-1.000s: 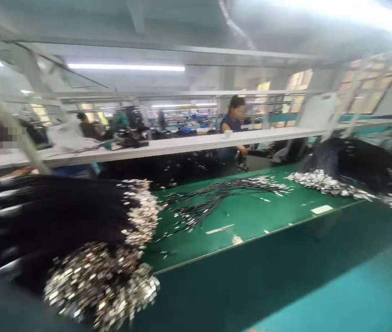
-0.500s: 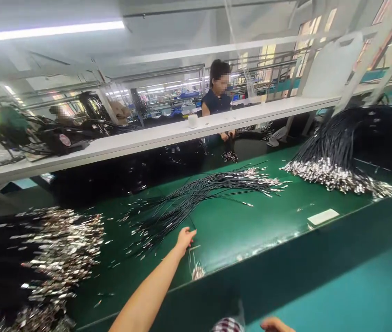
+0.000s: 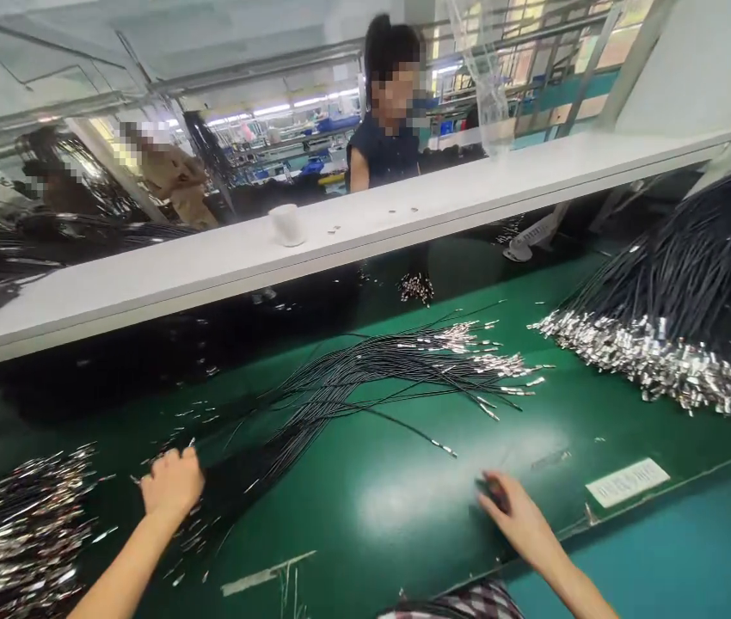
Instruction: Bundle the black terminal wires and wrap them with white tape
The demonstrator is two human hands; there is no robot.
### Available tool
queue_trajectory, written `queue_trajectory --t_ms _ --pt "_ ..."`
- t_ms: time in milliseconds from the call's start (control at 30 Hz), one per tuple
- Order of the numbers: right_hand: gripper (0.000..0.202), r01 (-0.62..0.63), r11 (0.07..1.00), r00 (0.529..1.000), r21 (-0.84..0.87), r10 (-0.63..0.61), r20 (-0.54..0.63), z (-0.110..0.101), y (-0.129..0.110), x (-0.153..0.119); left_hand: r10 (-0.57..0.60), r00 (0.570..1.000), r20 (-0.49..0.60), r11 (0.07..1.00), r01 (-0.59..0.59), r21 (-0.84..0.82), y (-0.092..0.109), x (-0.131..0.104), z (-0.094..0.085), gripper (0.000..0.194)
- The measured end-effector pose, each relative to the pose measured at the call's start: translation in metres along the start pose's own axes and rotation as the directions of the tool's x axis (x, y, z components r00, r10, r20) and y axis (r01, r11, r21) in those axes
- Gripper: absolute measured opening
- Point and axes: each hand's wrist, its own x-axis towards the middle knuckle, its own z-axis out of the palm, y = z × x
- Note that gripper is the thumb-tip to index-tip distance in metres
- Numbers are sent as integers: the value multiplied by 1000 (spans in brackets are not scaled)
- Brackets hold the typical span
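Apparently the work is at a handling stage, with the left hand (image 3: 172, 483) among the near-left ends of a loose spread of thin black cables with silvery metal tips (image 3: 340, 378). That spread lies across the middle of the smooth green tabletop (image 3: 404, 507), its right-hand tips fanned out and one cable straying towards the near edge. The left hand's fingers are curled downward, with a small bright tip showing beside them; whether they grip any cable, I cannot tell. The right hand (image 3: 515, 511) is over the near side of the tabletop, apart from the spread, thumb and forefinger bent around a dark patch that could be a small object or only shadow, so its grip is unclear too. A dense pile of silvery cable ends (image 3: 10, 533) lies to the left, and a thick black cable heap with metal ends (image 3: 694, 284) to the right, near a white rectangular label (image 3: 628, 482). Beyond the long white shelf (image 3: 211, 279) is a co-worker in dark clothing (image 3: 383, 155). As a judgement, any move of these cables calls for a light, gathered hold that keeps crossed strands from snagging.
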Motion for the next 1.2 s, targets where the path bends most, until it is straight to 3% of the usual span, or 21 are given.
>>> queue_trajectory --t_ms 67,100,167,233,300,367,467,533,633,700,767,900,967,1033,1133,1200 --pt "43 143 970 989 -198 -149 -16 18 -22 45 177 983 -50 972 -167 163 51 -2 12 31" --pt "40 198 937 979 -289 -200 20 28 -33 64 301 953 -30 939 -290 187 83 -5 23 32" --pt "24 303 857 953 -416 -266 147 43 -50 93 456 889 38 880 -457 130 148 -11 49 34" --pt "13 375 804 921 -462 -267 283 42 -55 115 510 855 91 855 -516 53 206 -14 74 39" --pt "15 398 780 906 -483 -250 343 21 -47 134 531 840 112 845 -535 1 252 -11 94 47" --pt "18 389 768 914 -509 -251 319 -15 -29 152 560 819 124 828 -559 -50 287 -4 108 55" --pt "22 372 762 927 -530 -272 260 -72 5 172 599 779 185 801 -582 -144 329 5 120 69" --pt "23 389 769 920 -507 -293 260 -95 21 177 584 781 222 812 -560 -164 351 8 123 79" --pt "22 404 798 913 -447 -320 255 -105 33 171 573 764 297 817 -563 -127 373 0 125 67" --pt "21 389 823 919 -413 -316 236 -106 36 163 623 690 369 770 -624 -135 381 -18 128 40" --pt "22 378 843 923 -383 -311 228 -111 42 154 673 623 398 722 -669 -174 384 -45 133 26" --pt "26 367 862 927 -350 -309 211 -138 63 138 749 533 393 652 -699 -294 386 -101 141 27" --pt "27 351 875 933 -335 -298 200 -152 74 130 780 470 412 615 -698 -367 386 -114 141 27" --pt "25 319 896 945 -310 -277 172 -160 80 123 788 445 425 611 -648 -455 385 -111 140 25" --pt "27 246 941 969 -233 -247 27 -159 80 108 744 482 462 666 -488 -564 379 -82 137 22" --pt "31 173 976 975 -132 -188 -117 -152 73 96 675 506 536 737 -444 -509 375 -57 132 21"
